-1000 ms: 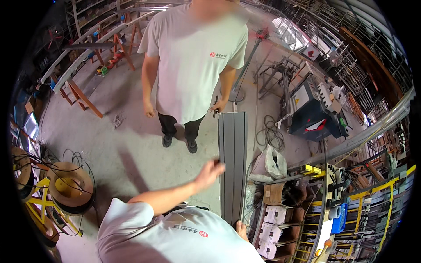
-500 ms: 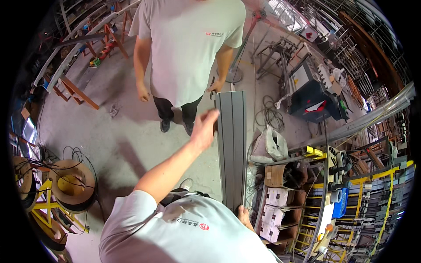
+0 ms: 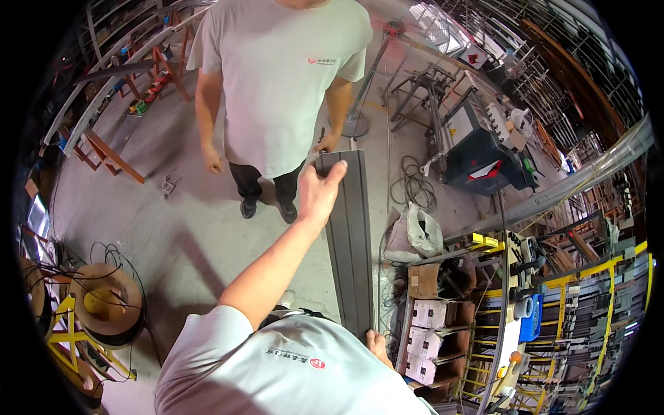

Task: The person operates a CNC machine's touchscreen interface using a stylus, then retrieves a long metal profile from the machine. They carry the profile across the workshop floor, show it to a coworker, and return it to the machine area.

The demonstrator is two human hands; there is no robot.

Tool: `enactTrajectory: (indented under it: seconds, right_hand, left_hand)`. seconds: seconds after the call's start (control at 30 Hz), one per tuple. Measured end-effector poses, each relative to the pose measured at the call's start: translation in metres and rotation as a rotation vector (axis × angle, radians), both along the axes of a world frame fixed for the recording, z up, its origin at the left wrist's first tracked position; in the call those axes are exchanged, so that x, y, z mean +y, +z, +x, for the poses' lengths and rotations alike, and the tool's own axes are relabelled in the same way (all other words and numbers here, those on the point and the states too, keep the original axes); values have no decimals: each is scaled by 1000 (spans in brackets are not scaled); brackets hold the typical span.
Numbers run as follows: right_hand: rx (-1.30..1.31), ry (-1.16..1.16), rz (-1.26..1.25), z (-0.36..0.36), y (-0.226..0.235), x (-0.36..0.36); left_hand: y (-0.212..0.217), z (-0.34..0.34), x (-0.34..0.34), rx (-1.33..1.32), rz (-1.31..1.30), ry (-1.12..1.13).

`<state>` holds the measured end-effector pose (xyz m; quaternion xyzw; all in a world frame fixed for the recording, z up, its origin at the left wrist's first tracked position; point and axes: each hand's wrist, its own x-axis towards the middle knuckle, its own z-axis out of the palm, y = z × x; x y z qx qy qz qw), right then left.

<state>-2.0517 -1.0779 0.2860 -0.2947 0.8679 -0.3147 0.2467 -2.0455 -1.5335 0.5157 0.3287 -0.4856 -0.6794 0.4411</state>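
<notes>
A long, dark grey grooved panel (image 3: 356,235), probably a metal profile, stretches from close to my body toward the person opposite. Near its far end, my left hand (image 3: 319,194) grips the left edge, the thumb lying over the top face and the fingers hidden behind. Lower down, my right hand (image 3: 377,346) is closed on the right edge at the near end, partly hidden by my shirt. Just beyond the panel's far end stands a person in a light T-shirt (image 3: 283,90). One hand of that person (image 3: 328,142) holds a thin dark stick-like item.
On my right are a shelf with white boxes (image 3: 429,315), a white sack (image 3: 422,232) and a dark machine (image 3: 484,155). Cable coils (image 3: 413,187) lie on the floor. Large spools (image 3: 107,304) stand at lower left, and wooden trestles (image 3: 114,159) at far left.
My left hand has closed over the panel's far left edge, its thumb now on the face. The panel's far end has swung left and turned slightly. The whole view has shifted a little.
</notes>
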Motion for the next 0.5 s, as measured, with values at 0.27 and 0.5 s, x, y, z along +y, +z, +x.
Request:
enactTrajectory:
  seconds: [0.27, 0.5]
  right_hand:
    - [271, -51, 98, 15, -16, 9]
    - [69, -13, -32, 10, -1, 5]
  left_hand:
    - [13, -32, 4, -187, -108, 97]
    - [-20, -13, 6, 540, 400, -9]
